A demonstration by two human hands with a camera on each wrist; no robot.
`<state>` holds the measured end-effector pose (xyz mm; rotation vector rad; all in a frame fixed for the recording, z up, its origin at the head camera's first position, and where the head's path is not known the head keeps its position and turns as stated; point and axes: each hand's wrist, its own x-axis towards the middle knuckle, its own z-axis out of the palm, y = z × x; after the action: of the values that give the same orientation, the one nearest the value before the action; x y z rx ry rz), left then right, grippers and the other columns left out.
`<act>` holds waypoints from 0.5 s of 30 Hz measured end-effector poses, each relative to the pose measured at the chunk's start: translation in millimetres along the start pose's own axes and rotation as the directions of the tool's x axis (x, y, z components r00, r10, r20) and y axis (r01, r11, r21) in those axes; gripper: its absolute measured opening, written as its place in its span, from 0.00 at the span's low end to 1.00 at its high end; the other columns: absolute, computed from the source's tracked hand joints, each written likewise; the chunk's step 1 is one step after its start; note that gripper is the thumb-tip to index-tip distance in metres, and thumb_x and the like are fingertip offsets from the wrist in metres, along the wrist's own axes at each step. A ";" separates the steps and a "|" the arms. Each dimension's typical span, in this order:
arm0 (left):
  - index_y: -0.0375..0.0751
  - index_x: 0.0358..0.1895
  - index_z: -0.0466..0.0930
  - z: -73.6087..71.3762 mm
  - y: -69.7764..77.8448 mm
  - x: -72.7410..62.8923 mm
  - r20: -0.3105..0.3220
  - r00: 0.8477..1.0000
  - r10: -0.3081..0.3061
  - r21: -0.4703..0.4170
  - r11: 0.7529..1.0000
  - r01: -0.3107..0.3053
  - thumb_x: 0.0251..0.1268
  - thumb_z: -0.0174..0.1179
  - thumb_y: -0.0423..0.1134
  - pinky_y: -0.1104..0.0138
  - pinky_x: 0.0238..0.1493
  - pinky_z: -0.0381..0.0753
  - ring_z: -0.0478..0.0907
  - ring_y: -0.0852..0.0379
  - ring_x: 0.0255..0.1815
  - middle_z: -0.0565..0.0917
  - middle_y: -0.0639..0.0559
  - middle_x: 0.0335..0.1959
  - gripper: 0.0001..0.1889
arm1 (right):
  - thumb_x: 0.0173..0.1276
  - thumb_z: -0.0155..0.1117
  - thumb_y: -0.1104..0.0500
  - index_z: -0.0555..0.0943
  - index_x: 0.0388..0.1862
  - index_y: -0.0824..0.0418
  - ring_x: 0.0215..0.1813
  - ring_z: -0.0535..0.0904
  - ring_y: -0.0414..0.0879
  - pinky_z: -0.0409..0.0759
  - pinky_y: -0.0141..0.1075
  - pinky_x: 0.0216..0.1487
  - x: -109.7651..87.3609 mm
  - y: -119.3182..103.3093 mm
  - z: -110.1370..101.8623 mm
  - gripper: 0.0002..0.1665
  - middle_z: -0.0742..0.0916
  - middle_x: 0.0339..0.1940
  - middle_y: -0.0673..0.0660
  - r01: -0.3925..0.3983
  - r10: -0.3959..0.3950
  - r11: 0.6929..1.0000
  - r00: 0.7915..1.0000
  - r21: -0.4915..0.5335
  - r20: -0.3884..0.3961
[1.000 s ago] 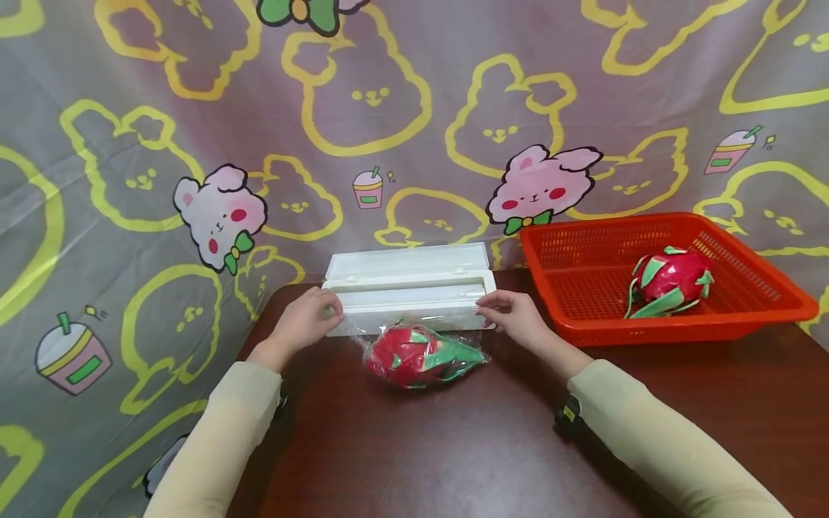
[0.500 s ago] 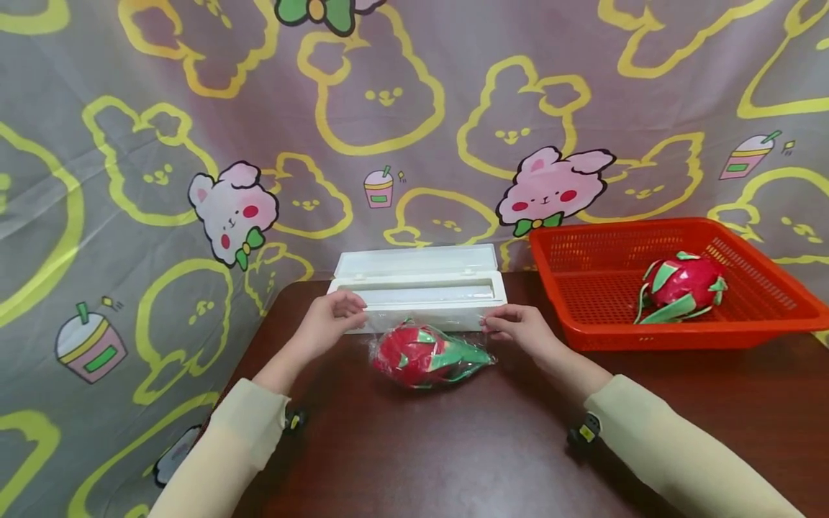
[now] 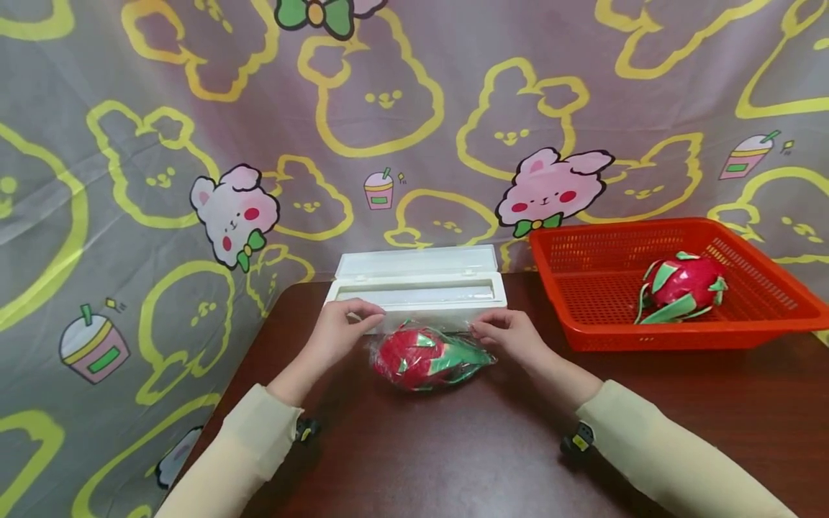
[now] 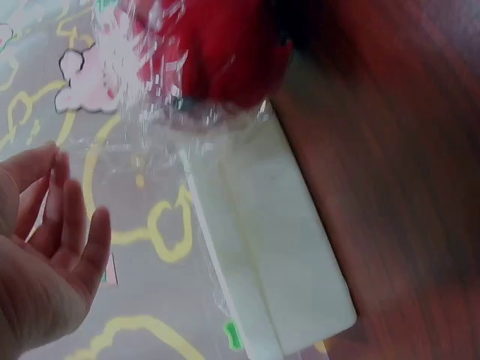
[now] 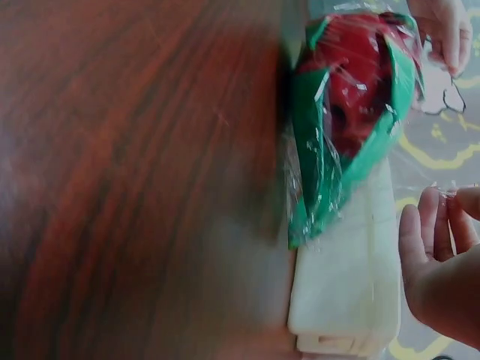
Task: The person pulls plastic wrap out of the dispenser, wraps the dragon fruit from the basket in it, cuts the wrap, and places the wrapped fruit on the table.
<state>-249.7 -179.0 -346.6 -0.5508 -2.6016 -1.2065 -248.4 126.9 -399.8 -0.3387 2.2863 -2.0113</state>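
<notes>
Your left hand (image 3: 340,327) pinches clear film (image 4: 154,135) between thumb and fingertips, and your right hand (image 3: 512,334) pinches film in the same way at the other end. The fruit (image 3: 414,356) lies between them and slightly nearer you, loosely wrapped, its red end toward your left hand and its green tip toward your right. Just beyond your hands sits the white box (image 3: 421,311), its lid (image 3: 414,265) raised. Whether the film is joined to the box you cannot tell from here.

To do this well, hold both edges level and pull lightly outward, so the film lies flat instead of bunching. Move both hands at one pace; an uneven tug would likely roll the fruit or crease the wrap. Pinch near the corners, and smooth from the middle outward.

The bench (image 3: 440,446) under your hands is dark, glossy wood grain, so the fruit may slide on it. Off beyond your right hand, the red basket (image 3: 686,335) holds another fruit (image 3: 686,282). Behind everything hangs a grey-pink cloth (image 3: 382,86) with yellow outlines and rabbits.
</notes>
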 end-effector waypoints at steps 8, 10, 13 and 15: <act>0.38 0.37 0.88 20.1 9.1 -17.1 0.031 0.996 0.081 -0.045 0.996 -0.080 0.54 0.72 0.32 0.56 0.49 0.81 0.79 0.52 0.47 0.83 0.51 0.42 0.07 | 0.64 0.69 0.63 0.86 0.38 0.68 0.36 0.77 0.45 0.74 0.31 0.39 -4.2 4.0 17.6 0.08 0.87 0.33 0.57 0.141 -0.127 0.971 0.988 -0.192 0.083; 0.39 0.37 0.89 25.4 9.0 -21.4 0.052 0.996 0.079 -0.052 0.996 -0.076 0.54 0.72 0.32 0.60 0.48 0.81 0.80 0.52 0.47 0.84 0.51 0.42 0.06 | 0.63 0.69 0.64 0.85 0.38 0.68 0.37 0.79 0.46 0.75 0.32 0.41 -4.9 5.6 21.9 0.08 0.87 0.33 0.57 0.171 -0.152 0.964 0.983 -0.202 0.107; 0.40 0.37 0.89 31.1 6.4 -26.5 0.063 0.995 0.080 -0.049 0.996 -0.077 0.55 0.72 0.32 0.64 0.46 0.81 0.81 0.54 0.45 0.86 0.52 0.39 0.06 | 0.61 0.70 0.67 0.84 0.38 0.71 0.35 0.80 0.50 0.78 0.36 0.40 -10.0 -3.1 27.9 0.08 0.87 0.32 0.58 0.220 -0.190 0.951 0.970 -0.217 0.150; 0.40 0.37 0.89 32.8 5.6 -29.0 0.064 0.995 0.081 -0.042 0.996 -0.078 0.55 0.72 0.33 0.65 0.46 0.81 0.82 0.56 0.44 0.86 0.53 0.39 0.07 | 0.59 0.71 0.68 0.84 0.38 0.72 0.34 0.80 0.50 0.79 0.39 0.39 -9.0 -1.6 30.2 0.09 0.86 0.31 0.58 0.252 -0.215 0.938 0.961 -0.237 0.172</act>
<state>-222.4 -157.4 -373.8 -0.7061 -2.5871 -1.2362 -233.3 99.4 -403.1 -0.7837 2.5167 -1.7106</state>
